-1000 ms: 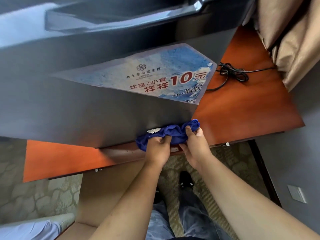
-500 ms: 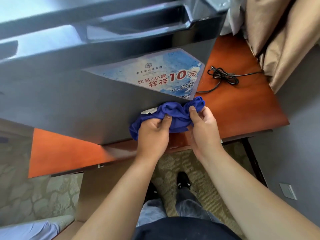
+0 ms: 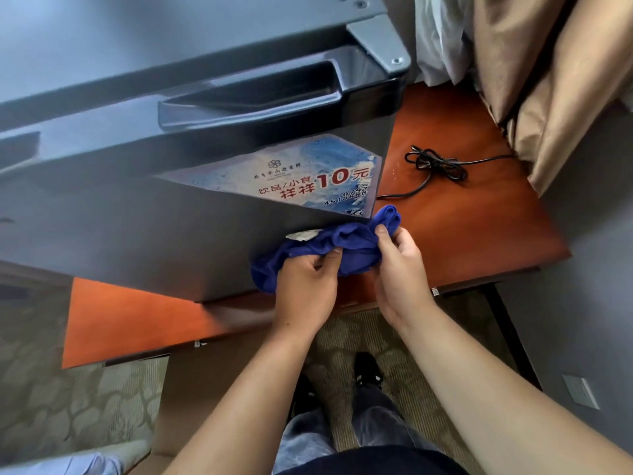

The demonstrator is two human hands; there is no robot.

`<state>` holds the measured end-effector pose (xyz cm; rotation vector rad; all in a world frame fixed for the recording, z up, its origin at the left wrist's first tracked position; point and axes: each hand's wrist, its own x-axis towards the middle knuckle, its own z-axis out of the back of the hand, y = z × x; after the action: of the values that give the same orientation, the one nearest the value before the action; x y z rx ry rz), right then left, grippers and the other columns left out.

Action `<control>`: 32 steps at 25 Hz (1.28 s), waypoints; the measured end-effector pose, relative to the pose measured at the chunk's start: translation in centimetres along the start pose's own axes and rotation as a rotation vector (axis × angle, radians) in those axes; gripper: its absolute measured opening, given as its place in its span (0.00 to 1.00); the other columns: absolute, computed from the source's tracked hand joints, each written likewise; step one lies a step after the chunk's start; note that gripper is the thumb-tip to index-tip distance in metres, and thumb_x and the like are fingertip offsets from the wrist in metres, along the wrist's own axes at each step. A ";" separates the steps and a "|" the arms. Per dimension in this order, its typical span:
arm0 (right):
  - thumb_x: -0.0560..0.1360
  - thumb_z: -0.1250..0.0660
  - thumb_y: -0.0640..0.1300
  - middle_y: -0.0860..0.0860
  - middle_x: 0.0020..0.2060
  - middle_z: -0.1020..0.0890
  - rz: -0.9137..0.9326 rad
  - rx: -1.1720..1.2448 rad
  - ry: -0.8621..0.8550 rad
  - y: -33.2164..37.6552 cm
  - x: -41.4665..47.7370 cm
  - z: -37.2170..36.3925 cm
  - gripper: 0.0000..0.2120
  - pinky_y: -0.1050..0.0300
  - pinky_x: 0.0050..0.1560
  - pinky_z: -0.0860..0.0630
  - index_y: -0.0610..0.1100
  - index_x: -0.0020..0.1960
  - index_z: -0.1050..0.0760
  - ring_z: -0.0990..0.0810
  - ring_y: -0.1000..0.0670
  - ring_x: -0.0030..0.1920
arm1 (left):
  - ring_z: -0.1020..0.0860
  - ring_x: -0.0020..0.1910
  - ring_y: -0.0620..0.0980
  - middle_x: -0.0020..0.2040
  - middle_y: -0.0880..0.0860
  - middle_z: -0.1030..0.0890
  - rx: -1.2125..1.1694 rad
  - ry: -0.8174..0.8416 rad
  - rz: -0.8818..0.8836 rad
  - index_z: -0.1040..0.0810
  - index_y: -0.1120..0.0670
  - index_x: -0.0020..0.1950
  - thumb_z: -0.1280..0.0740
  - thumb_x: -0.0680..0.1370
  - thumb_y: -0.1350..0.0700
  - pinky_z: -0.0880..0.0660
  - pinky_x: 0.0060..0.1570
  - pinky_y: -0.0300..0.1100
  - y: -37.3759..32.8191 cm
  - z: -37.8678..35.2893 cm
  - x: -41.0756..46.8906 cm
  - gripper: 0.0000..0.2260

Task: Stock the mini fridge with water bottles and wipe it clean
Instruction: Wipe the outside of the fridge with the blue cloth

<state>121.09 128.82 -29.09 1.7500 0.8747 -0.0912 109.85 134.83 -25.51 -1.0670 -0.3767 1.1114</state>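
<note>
Gripping a bunched blue cloth [image 3: 322,248] in both hands, I hold it against the lower right corner of the fridge [image 3: 137,234] door, just right of centre frame. My left hand [image 3: 305,286] has its fingers curled into the cloth's left part, thumb on top; my right hand [image 3: 399,265] pinches the cloth's right part between thumb and forefinger, the other fingers loosely bent behind. One rolled end of the cloth pokes up past my right thumb.

The grey fridge fills the upper left and centre of the frame, door closed, its recessed dark handle [image 3: 250,101] running across the top of the door. A blue-and-white sticker [image 3: 301,180] with red "10" lettering sits on the door just above the cloth, and a small white label [image 3: 303,234] shows at the cloth's upper edge.

The fridge stands on a reddish wooden desk [image 3: 462,234], whose top stretches from lower left to the right of the frame. A coiled black cable [image 3: 436,164] lies on the desk to the right of the fridge, apart from it. Tan curtains [image 3: 548,80] hang in the upper right. At the bottom of the frame are my forearms, jeans and a black shoe [image 3: 368,370] on patterned carpet [image 3: 85,399]. No bottles are in view
</note>
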 end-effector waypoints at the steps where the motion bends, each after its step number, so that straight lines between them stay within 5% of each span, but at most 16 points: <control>1: 0.84 0.37 0.44 0.37 0.60 0.17 -0.054 -0.002 -0.012 -0.7 0.7 0.5 0.13 0.39 0.67 0.24 0.38 0.64 0.25 0.19 0.37 0.63 | 0.22 0.30 0.48 0.28 0.51 0.21 0.032 0.028 0.021 0.21 0.60 0.35 0.34 0.82 0.47 0.30 0.33 0.46 0.8 -0.7 0.4 0.21; 5: 0.86 0.40 0.44 0.40 0.63 0.18 -0.248 -0.012 -0.016 -3.0 2.4 1.8 0.13 0.55 0.47 0.16 0.40 0.68 0.30 0.15 0.47 0.53 | 0.29 0.27 0.45 0.25 0.48 0.28 0.092 0.088 0.164 0.30 0.56 0.28 0.33 0.83 0.50 0.38 0.34 0.44 5.0 -3.2 2.3 0.24; 10: 0.86 0.42 0.44 0.42 0.62 0.18 -0.440 0.082 -0.072 -5.4 3.1 1.8 0.16 0.54 0.37 0.17 0.43 0.72 0.30 0.15 0.46 0.51 | 0.32 0.25 0.47 0.24 0.49 0.32 0.055 0.083 0.369 0.35 0.54 0.27 0.34 0.83 0.54 0.38 0.33 0.43 8.4 -4.4 3.3 0.25; 15: 0.83 0.41 0.39 0.41 0.61 0.18 -0.517 0.125 -0.122 -6.6 2.9 0.5 0.17 0.51 0.48 0.18 0.40 0.71 0.28 0.16 0.44 0.50 | 0.33 0.24 0.47 0.24 0.49 0.32 0.025 0.045 0.407 0.35 0.54 0.28 0.34 0.83 0.54 0.39 0.28 0.44 11.2 -3.0 3.6 0.24; 18: 0.82 0.39 0.37 0.42 0.56 0.17 -0.553 0.101 -0.117 -8.4 1.9 -1.2 0.18 0.55 0.41 0.17 0.39 0.72 0.28 0.16 0.46 0.50 | 0.33 0.23 0.46 0.25 0.49 0.32 0.035 0.034 0.400 0.35 0.54 0.30 0.35 0.83 0.53 0.38 0.26 0.41 13.3 -0.5 3.7 0.22; 21: 0.83 0.39 0.37 0.44 0.51 0.17 -0.570 0.079 -0.098 -10.0 0.7 -3.5 0.18 0.57 0.36 0.18 0.39 0.72 0.28 0.16 0.47 0.49 | 0.33 0.26 0.48 0.26 0.49 0.32 0.067 0.032 0.364 0.36 0.54 0.30 0.35 0.83 0.52 0.39 0.31 0.45 15.1 2.4 3.6 0.23; 26: 0.84 0.39 0.38 0.44 0.55 0.16 -0.628 0.039 -0.036 -13.1 -1.6 -8.2 0.16 0.56 0.45 0.20 0.39 0.71 0.27 0.16 0.48 0.51 | 0.33 0.28 0.48 0.27 0.48 0.32 0.050 -0.058 0.347 0.36 0.53 0.30 0.35 0.83 0.54 0.40 0.33 0.46 17.7 8.1 3.0 0.22; 32: 0.83 0.38 0.38 0.42 0.56 0.17 -0.721 0.047 0.016 -17.3 -4.8 -14.8 0.16 0.54 0.47 0.20 0.39 0.70 0.26 0.16 0.46 0.51 | 0.26 0.36 0.54 0.34 0.52 0.22 0.032 -0.169 0.367 0.24 0.56 0.37 0.36 0.83 0.52 0.35 0.37 0.46 21.3 15.8 2.8 0.16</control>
<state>102.09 140.80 -35.10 1.4007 1.4878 -0.5729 88.31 146.13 -36.46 -1.0405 -0.3015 1.5359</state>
